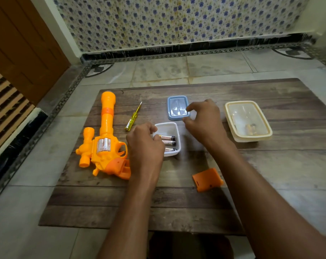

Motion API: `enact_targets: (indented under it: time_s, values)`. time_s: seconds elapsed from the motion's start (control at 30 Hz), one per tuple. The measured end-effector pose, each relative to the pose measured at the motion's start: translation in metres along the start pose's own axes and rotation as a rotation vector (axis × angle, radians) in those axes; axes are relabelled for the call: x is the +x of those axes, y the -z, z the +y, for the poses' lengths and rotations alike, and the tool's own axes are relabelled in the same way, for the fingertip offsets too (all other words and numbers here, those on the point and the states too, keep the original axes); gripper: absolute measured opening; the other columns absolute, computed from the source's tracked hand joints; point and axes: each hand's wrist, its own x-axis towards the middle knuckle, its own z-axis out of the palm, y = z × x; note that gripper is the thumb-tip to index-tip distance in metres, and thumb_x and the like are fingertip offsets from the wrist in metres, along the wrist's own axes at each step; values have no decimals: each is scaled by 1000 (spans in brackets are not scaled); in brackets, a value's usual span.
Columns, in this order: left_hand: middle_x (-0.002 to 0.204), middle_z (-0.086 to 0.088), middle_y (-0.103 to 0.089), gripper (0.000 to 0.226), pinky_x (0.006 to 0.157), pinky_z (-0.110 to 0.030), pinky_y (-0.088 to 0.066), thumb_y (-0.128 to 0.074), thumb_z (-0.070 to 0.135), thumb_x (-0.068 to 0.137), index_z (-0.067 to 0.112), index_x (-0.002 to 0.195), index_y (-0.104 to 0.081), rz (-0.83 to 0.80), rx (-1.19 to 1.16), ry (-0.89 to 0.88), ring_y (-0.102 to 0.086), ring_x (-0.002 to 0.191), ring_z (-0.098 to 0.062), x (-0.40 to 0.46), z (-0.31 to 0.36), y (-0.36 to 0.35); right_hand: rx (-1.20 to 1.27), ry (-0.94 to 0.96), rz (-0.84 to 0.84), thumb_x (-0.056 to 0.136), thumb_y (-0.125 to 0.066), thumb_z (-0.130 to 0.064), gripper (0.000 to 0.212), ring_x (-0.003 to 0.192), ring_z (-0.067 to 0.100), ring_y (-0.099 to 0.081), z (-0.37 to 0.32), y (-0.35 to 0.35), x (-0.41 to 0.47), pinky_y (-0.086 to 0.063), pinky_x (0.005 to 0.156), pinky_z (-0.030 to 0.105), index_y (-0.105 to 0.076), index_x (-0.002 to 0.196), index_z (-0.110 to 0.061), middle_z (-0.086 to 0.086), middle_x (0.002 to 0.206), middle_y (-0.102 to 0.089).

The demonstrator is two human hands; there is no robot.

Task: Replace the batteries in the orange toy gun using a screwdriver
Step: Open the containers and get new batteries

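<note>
The orange toy gun [104, 146] lies on the left of the wooden table [177, 206], barrel pointing away, its grip open at the bottom. Its orange battery cover [208, 180] lies apart, nearer me on the right. A yellow screwdriver [133, 117] rests beside the barrel. My left hand [145, 144] grips the left rim of a small white container [178, 135] holding three batteries [167, 140]. My right hand [205, 120] hovers with loosely curled fingers at the right edge of the blue lid [177, 107], which lies flat on the table.
A cream lidded container [248, 120] with a few small items inside stands at the right of the table. The low table sits on a tiled floor, with a patterned wall behind and a wooden door at the left.
</note>
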Motion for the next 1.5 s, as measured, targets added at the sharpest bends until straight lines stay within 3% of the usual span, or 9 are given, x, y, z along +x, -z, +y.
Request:
enact_targets:
  time_s: [0.23, 0.43, 0.67, 0.8, 0.93, 1.03, 1.13, 1.27, 1.5]
  values:
    - [107, -8, -77, 17, 87, -43, -61, -74, 4, 91, 11, 106, -79, 8, -22, 12, -73, 96, -26, 2, 0, -1, -145, -80, -69, 73, -81, -62, 76, 124, 35, -51, -19, -28, 51, -47, 90, 41, -60, 125, -11, 16, 130, -57]
    - [103, -9, -76, 14, 85, -43, -61, -71, 3, 93, 11, 101, -79, 4, -32, 4, -72, 94, -26, 4, -1, -1, -141, -123, -59, 70, -89, -25, 54, 114, 37, -58, -27, -22, 57, -47, 75, 36, -62, 114, -9, 17, 120, -61]
    - [103, -9, -76, 14, 79, -35, -60, -70, 2, 95, 9, 104, -78, -19, -66, 19, -73, 93, -24, 3, 2, 2, 80, -298, -50, 60, -94, -43, 57, 81, 26, -56, -31, 22, 24, -37, 49, 27, -58, 90, -11, 11, 92, -57]
    - [104, -10, -76, 17, 78, -30, -55, -69, 2, 96, 6, 110, -77, -36, -92, 28, -72, 94, -22, 4, 2, 0, 180, -301, -53, 63, -93, -38, 56, 84, 27, -66, -44, 42, -29, -61, 79, 46, -72, 100, -2, 15, 85, -65]
    - [106, -11, -80, 20, 81, -34, -59, -65, 5, 99, 5, 114, -78, -19, -104, 44, -75, 98, -25, 7, -1, -3, 226, -265, -78, 62, -93, -35, 46, 74, 14, -62, -45, 37, -64, -59, 64, 33, -56, 84, -19, -1, 76, -57]
    - [102, -7, -81, 19, 82, -35, -58, -63, 15, 103, 8, 109, -81, -23, -123, 29, -74, 95, -21, 7, -1, -1, 199, -188, -41, 61, -91, -34, 45, 68, 12, -59, -38, 24, -73, -45, 50, 24, -55, 77, -13, -4, 69, -56]
    - [94, -4, -81, 20, 78, -31, -58, -67, 23, 103, 10, 100, -82, -28, -135, 14, -73, 87, -15, 7, 1, 0, 197, -149, -26, 58, -90, -38, 46, 78, 18, -66, -33, 14, -72, -52, 58, 35, -73, 88, -8, 5, 81, -69]
    - [91, -4, -79, 19, 56, -3, -42, -77, 25, 97, 7, 101, -80, -56, -117, 51, -69, 77, -7, 6, 3, -3, 194, -79, -62, 54, -85, -59, 63, 93, 21, -65, -29, 9, -67, -50, 63, 30, -73, 98, -16, 6, 94, -68]
    - [100, -10, -81, 19, 56, 2, -42, -75, 15, 97, 3, 110, -80, -63, -89, 6, -58, 69, 3, 5, 3, 0, 320, -120, -34, 86, -80, -36, 43, 89, 16, -71, -8, 10, -61, -64, 74, 42, -73, 120, -11, 2, 100, -74]
